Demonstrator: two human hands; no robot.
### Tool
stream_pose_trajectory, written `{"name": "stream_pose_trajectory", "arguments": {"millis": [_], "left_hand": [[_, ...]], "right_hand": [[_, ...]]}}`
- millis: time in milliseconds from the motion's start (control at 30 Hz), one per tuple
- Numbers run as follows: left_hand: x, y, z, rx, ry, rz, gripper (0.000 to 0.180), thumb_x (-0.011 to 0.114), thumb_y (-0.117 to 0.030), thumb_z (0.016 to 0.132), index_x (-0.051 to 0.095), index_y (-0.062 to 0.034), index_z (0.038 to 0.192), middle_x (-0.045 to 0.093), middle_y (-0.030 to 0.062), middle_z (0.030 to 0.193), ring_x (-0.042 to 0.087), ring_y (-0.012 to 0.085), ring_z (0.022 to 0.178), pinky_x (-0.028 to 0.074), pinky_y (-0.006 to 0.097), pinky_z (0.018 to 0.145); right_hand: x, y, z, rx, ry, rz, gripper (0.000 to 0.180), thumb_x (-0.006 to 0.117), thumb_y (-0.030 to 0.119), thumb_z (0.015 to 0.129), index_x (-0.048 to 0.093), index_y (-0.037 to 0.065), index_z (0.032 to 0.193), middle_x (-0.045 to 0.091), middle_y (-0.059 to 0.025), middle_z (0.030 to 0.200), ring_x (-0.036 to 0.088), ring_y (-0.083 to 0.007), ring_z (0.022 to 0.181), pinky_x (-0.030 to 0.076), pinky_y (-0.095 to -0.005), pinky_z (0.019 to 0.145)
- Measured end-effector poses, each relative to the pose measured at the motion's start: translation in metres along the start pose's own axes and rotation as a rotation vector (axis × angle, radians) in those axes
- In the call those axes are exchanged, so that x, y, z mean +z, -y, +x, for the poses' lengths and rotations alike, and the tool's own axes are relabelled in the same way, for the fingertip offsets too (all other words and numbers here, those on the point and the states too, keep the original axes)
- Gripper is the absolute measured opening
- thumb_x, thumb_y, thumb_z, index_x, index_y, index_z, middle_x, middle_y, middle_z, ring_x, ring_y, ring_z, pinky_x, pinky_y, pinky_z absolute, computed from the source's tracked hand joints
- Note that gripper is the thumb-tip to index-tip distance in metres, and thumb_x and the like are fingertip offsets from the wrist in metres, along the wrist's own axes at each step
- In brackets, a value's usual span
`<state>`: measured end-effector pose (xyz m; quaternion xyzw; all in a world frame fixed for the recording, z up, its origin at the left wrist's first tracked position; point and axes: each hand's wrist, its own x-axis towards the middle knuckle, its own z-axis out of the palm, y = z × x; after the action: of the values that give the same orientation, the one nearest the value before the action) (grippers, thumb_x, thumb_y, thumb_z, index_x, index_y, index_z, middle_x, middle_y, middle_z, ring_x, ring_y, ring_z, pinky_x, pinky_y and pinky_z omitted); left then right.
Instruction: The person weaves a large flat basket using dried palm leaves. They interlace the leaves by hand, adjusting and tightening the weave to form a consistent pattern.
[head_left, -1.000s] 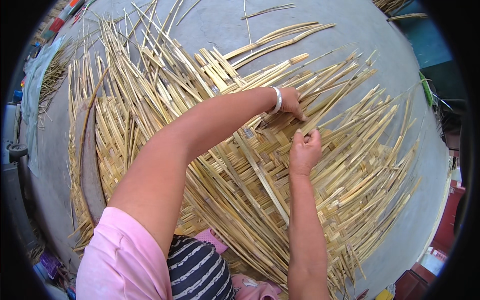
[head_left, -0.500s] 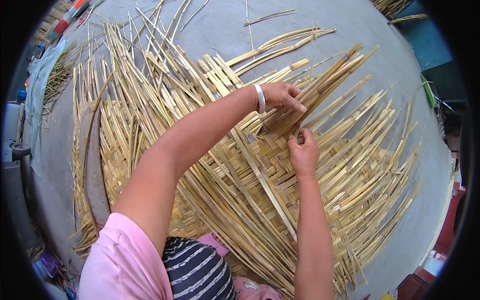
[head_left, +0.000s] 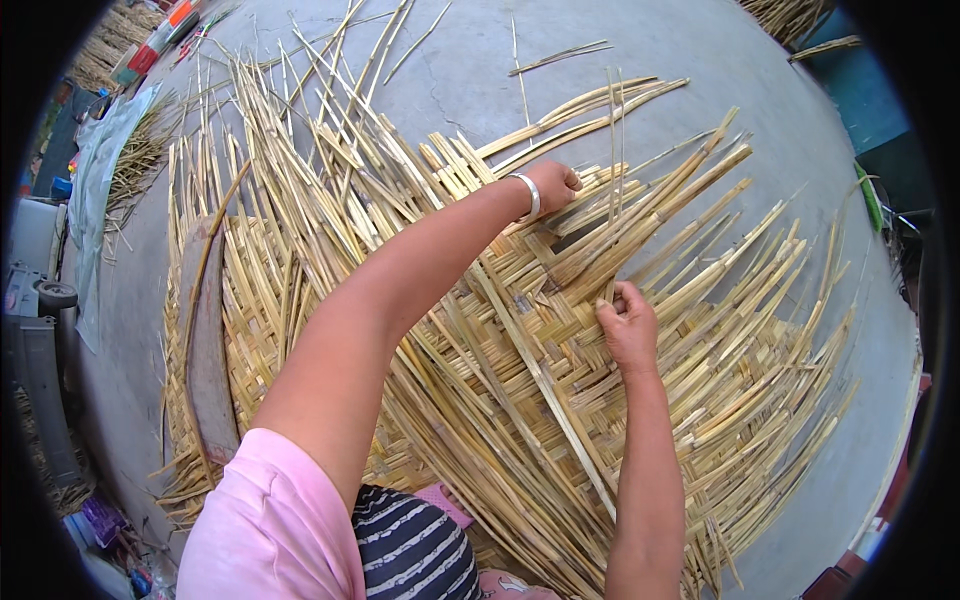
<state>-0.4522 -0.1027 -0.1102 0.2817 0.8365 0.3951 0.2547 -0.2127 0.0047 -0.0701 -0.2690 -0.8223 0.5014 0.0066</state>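
A large mat (head_left: 572, 350) of split, straw-coloured reed strips lies in front of me, woven in a zigzag pattern with long loose ends fanning outward. My right hand (head_left: 629, 325) is closed in a pinch on a thin reed strip (head_left: 618, 150), which stands up from the fingertips. Just beyond that hand, a bunch of raised strips (head_left: 660, 215) slants up to the right, leaving a dark gap in the weave on its left. My left hand (head_left: 552, 188) reaches across to the far side of this gap. Its fingers are curled among strip ends; what they grip is hidden.
A curved wooden board (head_left: 203, 350) lies on the mat's left part. Loose reeds (head_left: 560, 58) are scattered on the grey floor (head_left: 700, 40) beyond. A pale plastic sheet (head_left: 95, 220) lies at the far left, beside more reeds.
My left hand has let go of the raised bunch and moved slightly left. The bunch has spread and tilted lower to the right. My right hand keeps its pinch, with a thin strip now upright.
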Motion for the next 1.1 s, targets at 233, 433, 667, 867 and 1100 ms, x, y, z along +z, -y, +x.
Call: {"name": "stream_pose_trajectory", "arguments": {"millis": [233, 433, 667, 867, 1100], "left_hand": [[0.001, -0.037, 0.003, 0.113, 0.098, 0.527, 0.035, 0.058, -0.005, 0.069, 0.067, -0.009, 0.103, 0.066, 0.0155, 0.094, 0.063, 0.0318, 0.086, 0.051, 0.035, 0.077], [0.014, -0.046, 0.0, -0.029, 0.174, 0.735, 0.023, 0.062, -0.011, 0.071, 0.069, -0.0075, 0.092, 0.066, 0.0155, 0.093, 0.064, 0.0315, 0.089, 0.052, 0.037, 0.073], [0.014, -0.045, 0.018, -0.041, 0.364, 0.484, 0.027, 0.069, -0.012, 0.065, 0.064, -0.005, 0.09, 0.067, 0.014, 0.086, 0.064, 0.0277, 0.079, 0.051, 0.038, 0.071], [0.005, -0.036, 0.021, -0.201, 0.41, 0.124, 0.033, 0.066, -0.009, 0.071, 0.058, 0.0, 0.102, 0.066, 0.0144, 0.088, 0.065, 0.0237, 0.076, 0.052, 0.037, 0.065], [-0.008, -0.01, 0.014, -0.213, 0.479, -0.192, 0.015, 0.062, 0.0, 0.074, 0.061, -0.0015, 0.089, 0.063, 0.0056, 0.066, 0.061, 0.0141, 0.059, 0.049, 0.028, 0.052]], "right_hand": [[0.0, -0.004, -0.001, -0.008, -0.017, 0.054, 0.019, 0.062, 0.013, 0.076, 0.062, 0.008, 0.095, 0.047, 0.0041, 0.06, 0.043, -0.0058, 0.055, 0.038, -0.0232, 0.053], [0.002, -0.002, -0.002, -0.005, -0.045, 0.072, 0.018, 0.062, 0.013, 0.077, 0.062, 0.008, 0.094, 0.047, 0.0042, 0.06, 0.042, -0.0058, 0.055, 0.038, -0.0231, 0.053], [0.0, 0.003, -0.005, 0.037, -0.041, 0.051, 0.017, 0.062, 0.013, 0.077, 0.062, 0.007, 0.092, 0.047, 0.0045, 0.059, 0.042, -0.006, 0.055, 0.038, -0.0235, 0.053], [-0.003, -0.003, -0.005, 0.014, -0.04, 0.081, 0.016, 0.061, 0.014, 0.077, 0.062, 0.008, 0.092, 0.047, 0.0044, 0.059, 0.042, -0.0066, 0.054, 0.038, -0.0245, 0.053], [0.002, -0.005, -0.004, 0.0, -0.036, 0.088, 0.017, 0.062, 0.015, 0.077, 0.062, 0.008, 0.093, 0.048, 0.0037, 0.059, 0.044, -0.0065, 0.054, 0.039, -0.0247, 0.053]]}}
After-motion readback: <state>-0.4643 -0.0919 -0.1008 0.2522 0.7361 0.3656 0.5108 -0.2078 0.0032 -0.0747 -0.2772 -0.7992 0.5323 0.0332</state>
